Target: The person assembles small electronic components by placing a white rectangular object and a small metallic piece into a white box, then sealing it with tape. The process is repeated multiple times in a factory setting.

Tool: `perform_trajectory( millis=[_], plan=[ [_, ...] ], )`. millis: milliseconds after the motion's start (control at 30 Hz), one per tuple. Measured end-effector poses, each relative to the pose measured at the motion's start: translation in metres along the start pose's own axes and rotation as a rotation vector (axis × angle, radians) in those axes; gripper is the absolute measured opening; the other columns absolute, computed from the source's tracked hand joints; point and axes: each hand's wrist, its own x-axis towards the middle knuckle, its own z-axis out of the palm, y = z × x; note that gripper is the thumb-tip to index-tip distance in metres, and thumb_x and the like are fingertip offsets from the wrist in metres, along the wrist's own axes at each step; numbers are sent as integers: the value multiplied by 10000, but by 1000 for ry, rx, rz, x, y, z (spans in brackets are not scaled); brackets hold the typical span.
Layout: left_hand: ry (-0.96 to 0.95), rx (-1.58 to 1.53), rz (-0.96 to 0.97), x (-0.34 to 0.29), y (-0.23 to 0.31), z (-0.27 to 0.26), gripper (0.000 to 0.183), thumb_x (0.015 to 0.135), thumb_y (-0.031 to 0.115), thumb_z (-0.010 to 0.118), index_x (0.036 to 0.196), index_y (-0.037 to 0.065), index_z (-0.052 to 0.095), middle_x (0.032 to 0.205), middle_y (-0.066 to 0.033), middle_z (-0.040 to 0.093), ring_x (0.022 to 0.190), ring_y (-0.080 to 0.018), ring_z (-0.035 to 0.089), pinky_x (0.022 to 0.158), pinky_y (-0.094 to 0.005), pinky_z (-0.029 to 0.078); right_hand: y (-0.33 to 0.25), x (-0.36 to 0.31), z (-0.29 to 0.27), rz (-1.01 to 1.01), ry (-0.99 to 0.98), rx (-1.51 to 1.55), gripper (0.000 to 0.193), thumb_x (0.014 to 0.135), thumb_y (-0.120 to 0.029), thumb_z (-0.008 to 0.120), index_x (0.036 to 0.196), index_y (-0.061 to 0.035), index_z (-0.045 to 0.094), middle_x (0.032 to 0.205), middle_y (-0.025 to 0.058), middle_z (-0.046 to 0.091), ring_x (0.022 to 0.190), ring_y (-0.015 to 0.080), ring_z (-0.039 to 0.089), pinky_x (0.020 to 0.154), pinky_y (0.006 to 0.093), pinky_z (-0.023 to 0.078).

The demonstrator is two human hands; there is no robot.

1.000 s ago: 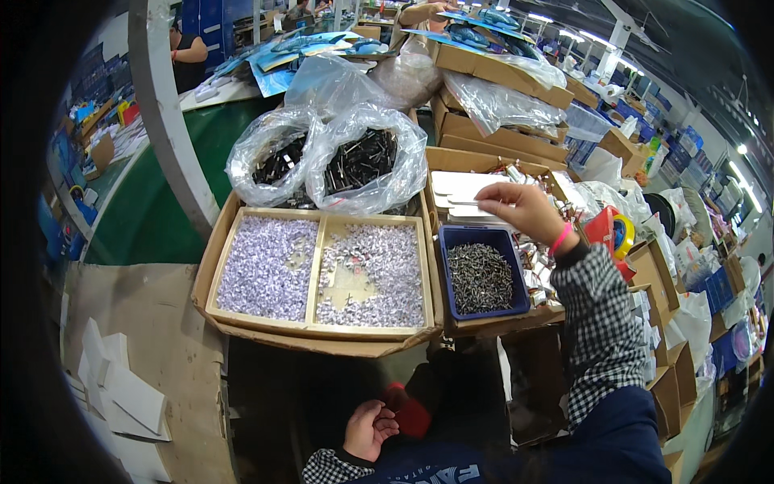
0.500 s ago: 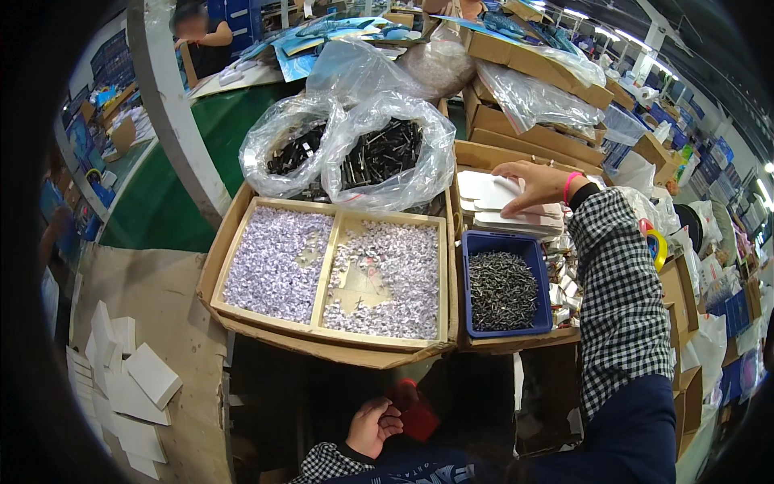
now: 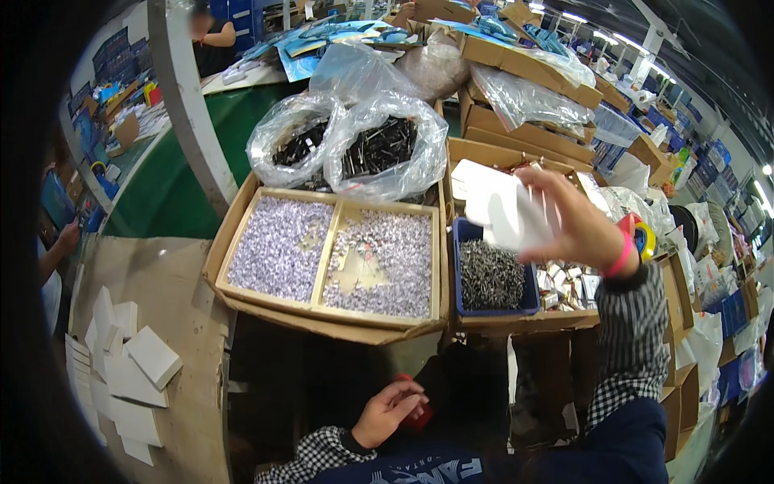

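Observation:
My right hand (image 3: 576, 222), a pink band at its wrist, grips some flat white rounded-corner pieces (image 3: 504, 211) between thumb and fingers. They are blurred by motion, so how many I cannot tell. They are over the back edge of a blue bin (image 3: 534, 305) full of small dark metal screw-like parts (image 3: 489, 277). Beside the bin lie small shiny metal-and-white parts (image 3: 568, 286). Low in front of my body, my left hand (image 3: 391, 413) is held with loosely bent fingers and nothing visible in it. A red thing (image 3: 419, 418) shows just behind its fingertips.
A two-part wooden tray (image 3: 321, 266) holds many tiny pale parts. Behind it stand open clear bags (image 3: 431, 153) of black parts. White blocks (image 3: 155, 357) lie on the cardboard-covered table (image 3: 189, 323) at left. A metal post (image 3: 187, 105) rises behind. Another person (image 3: 216, 36) works far left.
My right hand has lifted white pieces from the stack and brought them nearer and to the right. My left hand has risen slightly and its fingers have straightened somewhat.

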Motion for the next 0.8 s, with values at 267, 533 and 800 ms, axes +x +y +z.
perform_trajectory(
  millis=[267, 533, 800],
  plan=[
    [-303, 263, 364, 0, 56, 47, 1216, 656, 245, 869, 1477, 37, -2, 1489, -125, 223, 1368, -254, 268, 1107, -394, 245, -124, -97, 95, 136, -44, 415, 949, 600, -335, 870, 1330, 18, 378, 1221, 185, 508, 1087, 317, 517, 954, 383, 414],
    [-306, 158, 212, -20, 48, 45, 1143, 643, 252, 871, 1481, 43, 122, 1428, -113, 305, 1335, -232, 308, 1112, -366, 256, -157, -147, 169, 317, -2, 901, 981, 620, -269, 879, 1378, -4, 314, 1332, 166, 429, 1230, 274, 450, 1043, 366, 352],
    [-261, 494, 275, -27, 35, 36, 1084, 606, 202, 885, 1450, 51, 221, 1404, -100, 303, 1321, -233, 331, 1103, -370, 276, -159, -167, 203, 217, 129, 1234, 984, 636, -128, 864, 1404, -69, 251, 1374, 137, 396, 1293, 245, 405, 1084, 406, 312]
  ],
)
